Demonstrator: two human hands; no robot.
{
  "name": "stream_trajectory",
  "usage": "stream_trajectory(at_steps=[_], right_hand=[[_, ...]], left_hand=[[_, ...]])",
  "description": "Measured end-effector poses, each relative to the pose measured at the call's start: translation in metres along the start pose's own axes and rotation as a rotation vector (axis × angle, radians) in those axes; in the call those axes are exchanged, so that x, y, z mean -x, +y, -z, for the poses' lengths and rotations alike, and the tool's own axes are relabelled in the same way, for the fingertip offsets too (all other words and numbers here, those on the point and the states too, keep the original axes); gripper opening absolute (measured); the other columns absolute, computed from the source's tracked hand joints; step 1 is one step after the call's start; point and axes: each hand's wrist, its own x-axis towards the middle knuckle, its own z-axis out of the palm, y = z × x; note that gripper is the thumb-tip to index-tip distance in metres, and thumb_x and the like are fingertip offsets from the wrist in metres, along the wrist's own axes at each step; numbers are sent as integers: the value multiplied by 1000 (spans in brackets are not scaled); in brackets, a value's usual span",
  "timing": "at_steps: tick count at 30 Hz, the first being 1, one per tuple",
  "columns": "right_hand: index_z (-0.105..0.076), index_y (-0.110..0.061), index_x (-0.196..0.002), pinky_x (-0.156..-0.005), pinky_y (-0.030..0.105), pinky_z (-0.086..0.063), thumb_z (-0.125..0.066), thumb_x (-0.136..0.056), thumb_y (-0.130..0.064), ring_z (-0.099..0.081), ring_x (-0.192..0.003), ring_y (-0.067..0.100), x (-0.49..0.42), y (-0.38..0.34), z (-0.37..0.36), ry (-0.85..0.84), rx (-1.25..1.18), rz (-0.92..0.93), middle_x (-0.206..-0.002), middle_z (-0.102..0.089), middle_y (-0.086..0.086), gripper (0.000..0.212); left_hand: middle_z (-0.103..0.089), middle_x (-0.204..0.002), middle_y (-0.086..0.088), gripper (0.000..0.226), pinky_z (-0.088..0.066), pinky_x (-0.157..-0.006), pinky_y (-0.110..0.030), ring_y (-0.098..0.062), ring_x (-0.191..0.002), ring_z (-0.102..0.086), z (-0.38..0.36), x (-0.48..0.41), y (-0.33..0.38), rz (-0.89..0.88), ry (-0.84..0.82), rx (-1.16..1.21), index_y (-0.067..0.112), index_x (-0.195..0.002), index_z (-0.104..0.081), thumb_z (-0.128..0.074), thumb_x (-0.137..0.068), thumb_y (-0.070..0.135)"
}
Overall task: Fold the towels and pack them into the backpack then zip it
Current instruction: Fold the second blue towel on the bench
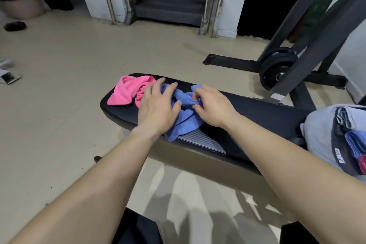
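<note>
Two bare forearms (89,194) are seen closest to the lens, stretched forward from the lower corners over a beige floor (49,125) toward a black padded bench (257,109). At the bench's far left end a pink towel (126,93) is left crumpled and unfolded. Just beside it, the left hand (158,105) is laid flat on the cloth, its fingers spread and nearly straight, nothing being clutched; its fingertips are placed at the line where pink meets blue. Between the two hands a blue towel (184,123) is bunched on the padding, with one corner spread toward the bench's near edge. On its right side the right hand (213,105) is set with fingers curled inward, and a fold of the blue cloth is pinched between thumb and fingers. Farther right, at the bench's other end, a light grey backpack (316,130) is found lying open, well apart from the hands, and folded towels (356,142) in blue and red are stacked inside it. Behind, a black weight plate (277,69) is mounted on a dark frame (316,25).
</note>
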Motion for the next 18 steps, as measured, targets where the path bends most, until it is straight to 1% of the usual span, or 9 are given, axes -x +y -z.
stream_trajectory(at_steps=[3, 5, 6, 7, 8, 9, 13, 15, 18], right_hand=[[-49, -26, -92, -76, 35, -42, -57, -91, -23, -54, -93, 21, 9, 2, 9, -13, -57, 35, -98, -54, -7, 9], [-48, -28, -91, -70, 37, -43, -58, -92, -26, -55, -84, 23, 18, 4, 18, -41, -58, 30, -87, -58, -8, 10], [-48, -29, -91, -69, 37, -43, -58, -94, -27, -54, -80, 22, 23, 6, 23, -40, -52, 24, -84, -59, -8, 10], [-49, -31, -92, -68, 36, -42, -57, -95, -29, -52, -79, 20, 29, 9, 28, -29, -55, 14, -83, -58, -9, 9], [-51, -31, -93, -68, 36, -40, -56, -96, -30, -52, -78, 19, 36, 12, 34, -14, -65, 0, -82, -58, -11, 7], [-53, -31, -94, -67, 35, -39, -55, -97, -31, -51, -78, 17, 44, 17, 39, -4, -77, -12, -80, -56, -13, 3], [-59, -28, -91, -59, 32, -37, -52, -100, -35, -53, -72, 13, 76, 43, 56, 11, -95, -83, -72, -57, -13, 14], [-58, -27, -83, -59, 33, -39, -52, -99, -40, -55, -71, 12, 91, 57, 63, 46, -110, -136, -71, -60, -10, 21], [-57, -23, -75, -61, 34, -41, -56, -98, -43, -55, -71, 16, 110, 78, 70, 105, -107, -224, -69, -59, -6, 30]], left_hand=[[-42, -152, 0, 57, -28, -116, -48, -31, -140, -32, -1, -7, 18, -164, 25, -3, 28, -143, -49, -63, -88, 27], [-57, -135, 7, 51, -31, -112, -47, -26, -131, -43, -1, -7, 31, -243, -31, 24, 32, -137, -53, -62, -87, 23], [-61, -119, 7, 43, -36, -104, -42, -24, -121, -49, 0, -5, 37, -257, -37, 23, 33, -130, -58, -61, -87, 25], [-58, -103, 7, 33, -39, -91, -37, -24, -109, -53, 1, -4, 43, -263, -26, 9, 33, -121, -63, -61, -88, 28], [-52, -92, 8, 24, -36, -80, -35, -23, -101, -53, 4, -2, 49, -263, -13, -13, 32, -112, -67, -62, -89, 33], [-47, -88, 9, 19, -33, -75, -33, -22, -96, -53, 6, -1, 53, -262, -12, -32, 32, -106, -69, -62, -90, 37], [-52, -92, 7, 21, -31, -72, -33, -19, -95, -50, 10, 5, 71, -253, -55, -16, 31, -94, -69, -61, -91, 50], [-54, -91, 9, 21, -30, -71, -34, -21, -96, -54, 10, 8, 80, -255, -86, -5, 30, -92, -65, -57, -93, 49], [-59, -83, 10, 19, -31, -71, -35, -25, -89, -58, 7, 9, 92, -223, -121, 24, 29, -91, -60, -55, -96, 46]])
